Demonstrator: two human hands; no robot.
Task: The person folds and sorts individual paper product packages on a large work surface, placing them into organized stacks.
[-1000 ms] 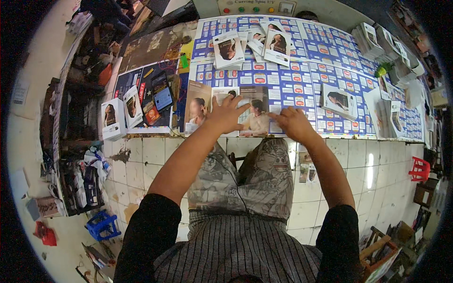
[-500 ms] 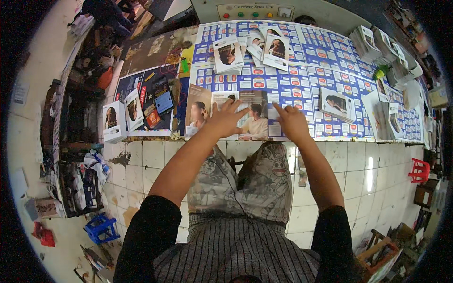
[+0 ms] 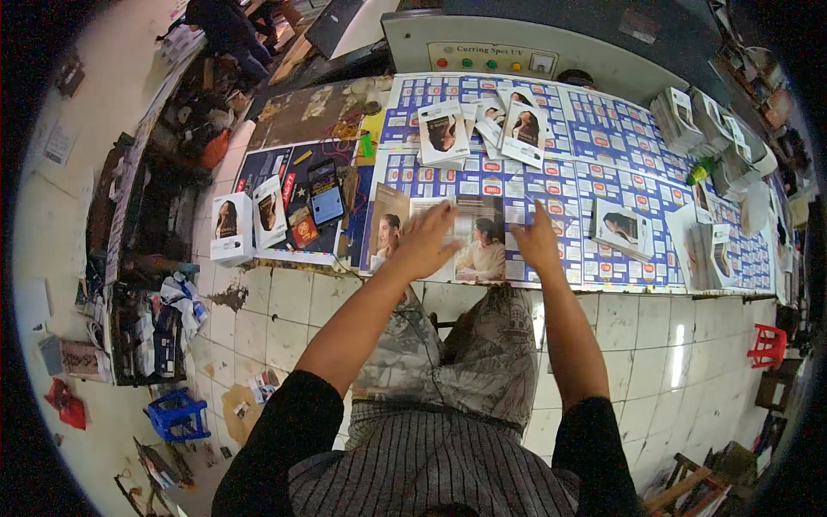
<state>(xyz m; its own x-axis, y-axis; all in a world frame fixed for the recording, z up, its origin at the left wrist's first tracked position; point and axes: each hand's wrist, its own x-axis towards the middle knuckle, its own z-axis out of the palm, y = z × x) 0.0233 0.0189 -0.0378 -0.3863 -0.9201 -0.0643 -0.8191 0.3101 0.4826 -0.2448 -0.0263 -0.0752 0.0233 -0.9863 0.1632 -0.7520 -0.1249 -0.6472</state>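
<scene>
An opened brochure [image 3: 481, 258] lies flat at the near edge of the table, with pictures of people on its left and right panels. My left hand [image 3: 425, 246] rests over the brochure's middle with its fingers spread, covering part of the pages. Just off the brochure's right edge, my right hand [image 3: 539, 244] is low over the printed blue sheet [image 3: 564, 269]. Its index finger points forward and the thumb stands apart; I see nothing held in it.
Stacks of white brochures [image 3: 442, 133] lie at the back, with another small stack [image 3: 622, 228] to the right. Taller piles [image 3: 676, 122] stand at the far right. On the left are two brochure stacks [image 3: 231, 226] and a phone [image 3: 326, 205]. Behind the table is a machine panel [image 3: 492, 60].
The whole view has shifted, so the table sits lower in it. My right hand has moved slightly away from the brochure's right edge. My left hand stays spread on the pages.
</scene>
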